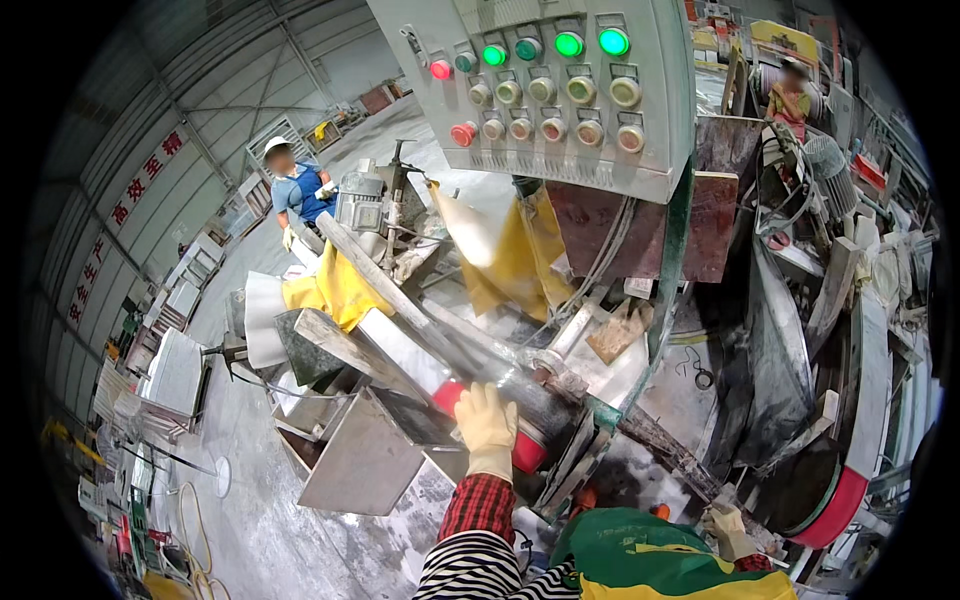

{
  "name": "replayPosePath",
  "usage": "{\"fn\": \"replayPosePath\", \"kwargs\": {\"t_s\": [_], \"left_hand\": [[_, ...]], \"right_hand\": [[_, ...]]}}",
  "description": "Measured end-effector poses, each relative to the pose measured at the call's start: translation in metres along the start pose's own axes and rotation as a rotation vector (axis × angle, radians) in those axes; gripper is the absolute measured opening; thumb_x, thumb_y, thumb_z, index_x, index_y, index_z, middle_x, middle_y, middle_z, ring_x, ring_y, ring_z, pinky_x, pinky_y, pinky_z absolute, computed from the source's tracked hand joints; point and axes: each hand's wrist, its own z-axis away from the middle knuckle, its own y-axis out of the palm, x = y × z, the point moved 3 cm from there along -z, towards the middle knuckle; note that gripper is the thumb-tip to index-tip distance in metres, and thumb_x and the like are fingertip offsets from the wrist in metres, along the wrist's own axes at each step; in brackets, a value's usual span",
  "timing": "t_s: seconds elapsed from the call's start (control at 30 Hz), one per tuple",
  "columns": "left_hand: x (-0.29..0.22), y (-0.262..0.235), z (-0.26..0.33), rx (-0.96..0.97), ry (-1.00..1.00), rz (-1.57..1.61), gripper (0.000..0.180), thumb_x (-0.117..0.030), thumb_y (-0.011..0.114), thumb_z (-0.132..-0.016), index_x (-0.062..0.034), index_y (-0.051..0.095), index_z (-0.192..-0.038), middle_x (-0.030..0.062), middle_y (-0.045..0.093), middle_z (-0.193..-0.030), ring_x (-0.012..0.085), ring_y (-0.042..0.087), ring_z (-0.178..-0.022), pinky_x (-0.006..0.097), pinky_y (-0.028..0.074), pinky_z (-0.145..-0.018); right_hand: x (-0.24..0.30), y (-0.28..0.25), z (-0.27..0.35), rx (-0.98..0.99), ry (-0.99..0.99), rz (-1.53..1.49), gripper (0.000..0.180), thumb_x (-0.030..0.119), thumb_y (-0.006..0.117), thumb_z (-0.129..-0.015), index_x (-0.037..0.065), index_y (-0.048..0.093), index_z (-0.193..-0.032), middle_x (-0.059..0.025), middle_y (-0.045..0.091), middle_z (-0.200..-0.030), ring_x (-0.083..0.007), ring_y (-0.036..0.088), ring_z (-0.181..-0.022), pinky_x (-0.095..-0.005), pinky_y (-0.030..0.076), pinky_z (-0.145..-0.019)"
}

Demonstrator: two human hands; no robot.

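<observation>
My left hand (487, 430), in a cream rubber glove, lies with its fingers stretched out over the red band (528, 452) at the near end of a long machine bed. It grips nothing that I can see. My right hand (732, 535), also gloved, is low on the right beside a worn, dirty bar (665, 450). Its fingers are small and partly hidden, so their grip cannot be made out. A grey control panel (550, 105) with rows of round buttons hangs ahead, several of them lit green and red.
Yellow cloth (338, 285) drapes over the machine bed. A grey slab (350, 455) leans left of my left hand. At the right stands a curved conveyor with a red end (835, 510). A person in blue (300, 190) stands at far left, another person (790, 100) at far right.
</observation>
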Motion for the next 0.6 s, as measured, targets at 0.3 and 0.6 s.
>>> {"fn": "replayPosePath", "kwargs": {"t_s": [0.3, 0.6], "left_hand": [[-0.003, -0.001, 0.010, -0.014, -0.009, -0.040, 0.052, -0.038, 0.067, -0.076, -0.0061, 0.053, -0.115, 0.0138, 0.050, -0.109, 0.0339, 0.047, -0.102, 0.046, 0.037, -0.085], [-0.007, 0.004, 0.018, 0.077, -0.051, -0.011, 0.060, -0.038, 0.067, -0.076, -0.0052, 0.051, -0.123, 0.0172, 0.049, -0.121, 0.0371, 0.045, -0.113, 0.049, 0.035, -0.095]], "right_hand": [[-0.025, -0.047, 0.034, -0.144, 0.110, 0.066, 0.053, 0.000, 0.054, -0.087, 0.001, 0.045, -0.138, -0.0172, 0.062, -0.079, -0.0220, 0.058, -0.054, -0.0328, 0.050, -0.049], [-0.017, -0.027, 0.028, -0.115, 0.064, 0.076, 0.053, -0.001, 0.053, -0.086, 0.001, 0.045, -0.138, -0.0176, 0.062, -0.078, -0.0224, 0.058, -0.053, -0.0335, 0.050, -0.048]]}}
